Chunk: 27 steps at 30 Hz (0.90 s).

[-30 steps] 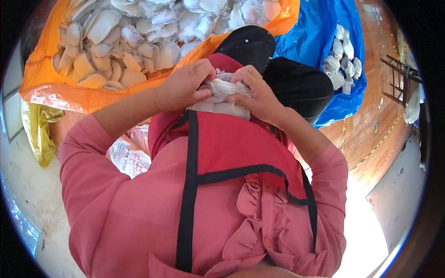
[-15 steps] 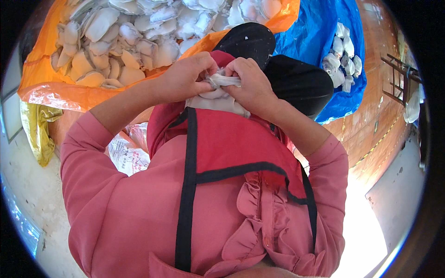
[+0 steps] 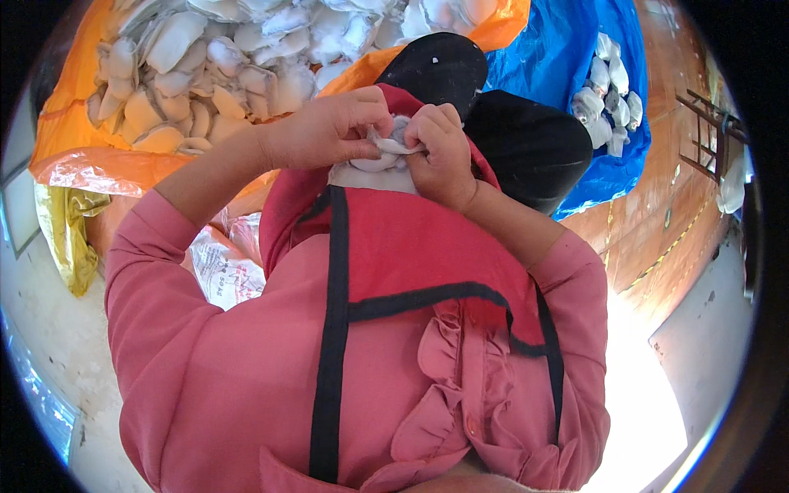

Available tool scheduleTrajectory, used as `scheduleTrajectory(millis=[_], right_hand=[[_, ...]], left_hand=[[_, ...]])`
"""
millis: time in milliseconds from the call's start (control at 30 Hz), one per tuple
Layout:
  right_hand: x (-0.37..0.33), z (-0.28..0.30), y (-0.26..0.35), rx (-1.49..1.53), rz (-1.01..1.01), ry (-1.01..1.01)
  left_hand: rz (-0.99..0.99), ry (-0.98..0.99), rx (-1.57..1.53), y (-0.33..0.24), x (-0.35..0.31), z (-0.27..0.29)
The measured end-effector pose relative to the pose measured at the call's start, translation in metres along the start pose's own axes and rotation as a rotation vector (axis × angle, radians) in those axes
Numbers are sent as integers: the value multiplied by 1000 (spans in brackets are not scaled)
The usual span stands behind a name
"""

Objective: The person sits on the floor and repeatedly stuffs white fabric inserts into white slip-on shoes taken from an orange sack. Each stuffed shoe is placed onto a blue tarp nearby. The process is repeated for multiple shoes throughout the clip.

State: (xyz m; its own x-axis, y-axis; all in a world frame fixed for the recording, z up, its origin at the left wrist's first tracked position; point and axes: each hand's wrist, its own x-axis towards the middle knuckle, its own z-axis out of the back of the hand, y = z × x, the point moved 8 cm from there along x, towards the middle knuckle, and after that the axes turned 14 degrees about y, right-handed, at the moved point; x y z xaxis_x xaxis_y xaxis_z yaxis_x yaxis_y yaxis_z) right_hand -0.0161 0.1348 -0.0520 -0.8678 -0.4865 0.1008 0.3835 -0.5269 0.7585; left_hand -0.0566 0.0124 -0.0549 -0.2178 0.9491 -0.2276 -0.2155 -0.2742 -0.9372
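Note:
Over my lap, my left hand [image 3: 333,130] and my right hand [image 3: 442,154] face each other, with a thin white cloth strip [image 3: 396,148] stretched between them. The thumb and fingers of my left hand pinch one end. My right hand is curled into a fist round the other end. Just below the strip, white rounded pads [image 3: 374,177] rest on my lap, partly hidden by my hands and the red apron [image 3: 427,246].
Beyond my left hand, an orange sheet or bag [image 3: 90,172] holds a heap of white and cream oval pads [image 3: 177,45]. A blue bag [image 3: 608,177] at the far right bears several small white bundles [image 3: 608,90]. Farther right stands a dark rack [image 3: 711,135]. A yellow bag [image 3: 70,238] lies left.
My right hand has turned and closed into a fist, shifting slightly downward. The white strip, bunched and twisted before, is now drawn out between both hands.

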Motion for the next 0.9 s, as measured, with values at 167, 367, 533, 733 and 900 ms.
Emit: scheduleTrajectory(millis=[167,367,533,733,900], right_hand=[[-19,1,-10,71,138,-35],[-37,9,-4,42,119,56],[-48,21,7,-1,45,87],[-50,24,6,87,-94,98],[-49,29,12,52,-77,125]], left_hand=[[-65,-160,255,-12,-4,-20],[-138,-311,589,-13,-10,-40],[-151,-333,622,-36,-18,-45],[-283,-300,851,-57,-18,-66],[-231,-320,864,-65,-16,-67]])
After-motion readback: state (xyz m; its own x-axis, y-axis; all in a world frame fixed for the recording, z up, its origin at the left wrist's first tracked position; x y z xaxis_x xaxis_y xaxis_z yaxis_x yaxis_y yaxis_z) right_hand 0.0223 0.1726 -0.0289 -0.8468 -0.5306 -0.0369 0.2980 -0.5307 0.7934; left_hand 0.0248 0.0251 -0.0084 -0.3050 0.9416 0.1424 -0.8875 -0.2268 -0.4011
